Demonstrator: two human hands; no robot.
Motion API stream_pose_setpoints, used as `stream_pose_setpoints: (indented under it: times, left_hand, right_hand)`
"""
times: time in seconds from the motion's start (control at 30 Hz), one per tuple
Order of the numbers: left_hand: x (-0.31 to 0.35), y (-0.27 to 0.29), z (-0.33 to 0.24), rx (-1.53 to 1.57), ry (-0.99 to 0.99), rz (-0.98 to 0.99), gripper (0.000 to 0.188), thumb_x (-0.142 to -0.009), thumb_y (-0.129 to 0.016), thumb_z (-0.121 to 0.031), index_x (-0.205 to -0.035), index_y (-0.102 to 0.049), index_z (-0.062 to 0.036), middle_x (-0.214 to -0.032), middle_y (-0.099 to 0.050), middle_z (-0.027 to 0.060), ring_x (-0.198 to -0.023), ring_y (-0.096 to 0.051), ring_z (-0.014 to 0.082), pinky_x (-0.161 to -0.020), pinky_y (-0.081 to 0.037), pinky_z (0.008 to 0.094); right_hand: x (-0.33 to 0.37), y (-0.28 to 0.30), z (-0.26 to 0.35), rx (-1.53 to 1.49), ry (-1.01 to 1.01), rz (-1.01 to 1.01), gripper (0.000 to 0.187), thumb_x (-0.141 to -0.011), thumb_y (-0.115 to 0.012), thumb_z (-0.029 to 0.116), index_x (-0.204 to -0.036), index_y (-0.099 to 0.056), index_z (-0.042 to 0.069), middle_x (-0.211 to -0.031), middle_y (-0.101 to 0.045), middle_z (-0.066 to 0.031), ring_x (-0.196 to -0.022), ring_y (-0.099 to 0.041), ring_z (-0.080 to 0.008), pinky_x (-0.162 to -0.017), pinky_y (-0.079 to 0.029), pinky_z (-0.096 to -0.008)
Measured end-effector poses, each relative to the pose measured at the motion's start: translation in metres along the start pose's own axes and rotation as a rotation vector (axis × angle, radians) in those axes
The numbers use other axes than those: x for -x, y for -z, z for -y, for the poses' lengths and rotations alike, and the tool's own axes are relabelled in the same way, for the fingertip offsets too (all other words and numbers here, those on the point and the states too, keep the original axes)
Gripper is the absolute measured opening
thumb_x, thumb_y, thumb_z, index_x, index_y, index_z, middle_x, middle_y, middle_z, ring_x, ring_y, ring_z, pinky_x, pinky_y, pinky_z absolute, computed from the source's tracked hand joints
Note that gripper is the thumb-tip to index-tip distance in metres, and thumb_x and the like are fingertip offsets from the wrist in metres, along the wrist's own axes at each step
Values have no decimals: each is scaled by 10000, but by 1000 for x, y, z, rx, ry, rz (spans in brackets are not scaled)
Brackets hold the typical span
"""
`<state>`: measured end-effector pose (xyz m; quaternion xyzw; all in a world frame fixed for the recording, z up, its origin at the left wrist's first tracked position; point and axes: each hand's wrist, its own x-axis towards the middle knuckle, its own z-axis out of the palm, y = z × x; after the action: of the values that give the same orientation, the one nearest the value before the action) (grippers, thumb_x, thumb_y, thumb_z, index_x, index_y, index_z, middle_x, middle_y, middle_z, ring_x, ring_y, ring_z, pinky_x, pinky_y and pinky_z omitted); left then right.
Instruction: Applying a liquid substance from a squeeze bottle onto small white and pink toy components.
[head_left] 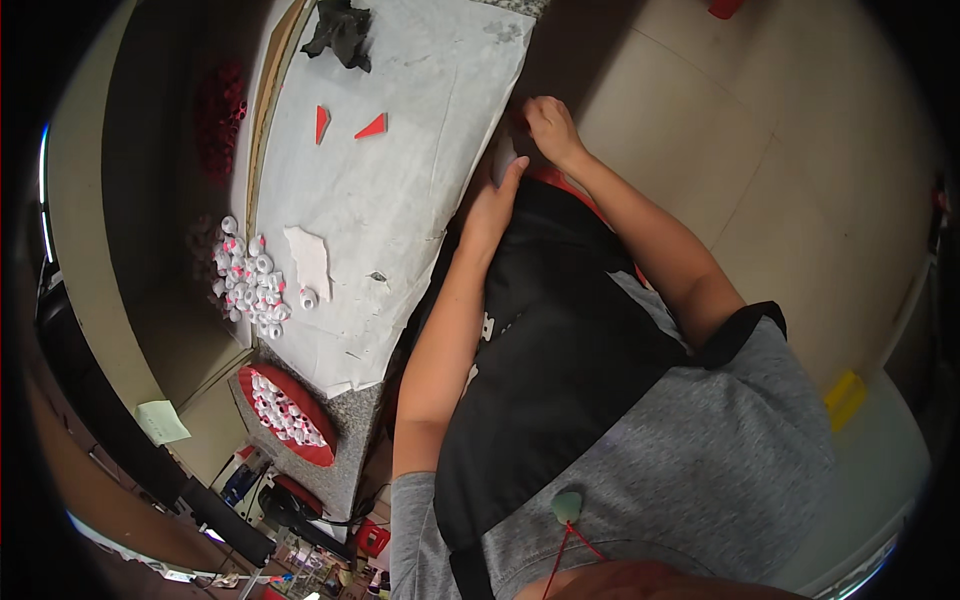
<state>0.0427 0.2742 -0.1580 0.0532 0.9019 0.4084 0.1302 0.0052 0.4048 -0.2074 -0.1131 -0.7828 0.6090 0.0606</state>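
My left hand (490, 208) is beside the table's right edge, its thumb raised and its other fingers mostly hidden in shadow. Just past the thumb is a pale patch that I cannot make out. Further up and to the right, my right hand (552, 130) is closed with its fingers curled; whatever they hold is hidden. Something red (562, 185) shows beneath the right wrist, next to my black apron (560, 330).
White sheeting (390, 200) covers the table. On it lie two red wedge-shaped pieces (371, 126), crumpled black material (342, 35), a torn pale scrap (310, 262) and a heap of small white-and-pink rings (248, 285). A red dish (322, 453) holds similar pieces.
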Motion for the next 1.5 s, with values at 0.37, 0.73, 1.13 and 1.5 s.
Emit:
stream_pose_setpoints:
  times: [0.37,0.73,1.13,1.5]
  left_hand:
    - [4,1,-10,36,34,-20,437,-706,-563,-357,-919,-498,18,-731,-545,121,-639,-511,194,-627,-405,268]
    - [3,1,-10,8,2,-41,495,-697,-570,-372,-979,-479,25,-795,-549,147,-692,-522,207,-660,-405,271]
    - [4,0,-8,-31,-16,-35,486,-697,-569,-368,-969,-483,26,-715,-543,122,-615,-509,175,-609,-410,260]
    - [1,-1,-3,12,-75,-9,462,-719,-546,-365,-958,-474,23,-686,-527,104,-599,-505,156,-576,-405,261]
  right_hand:
    - [1,3,-2,-13,30,4,434,-746,-349,333,-587,-471,-51,-603,-457,-233,-628,-476,-383,-558,-372,-403]
    - [2,4,-1,3,56,23,435,-756,-344,335,-583,-474,-42,-607,-463,-226,-627,-478,-379,-550,-374,-395]
    - [5,5,-2,4,39,20,444,-761,-343,352,-589,-476,-36,-601,-462,-224,-619,-468,-387,-544,-373,-396]
    - [6,56,9,-470,-51,-168,425,-835,-271,389,-736,-468,25,-553,-447,-18,-461,-392,-64,-413,-316,-192]
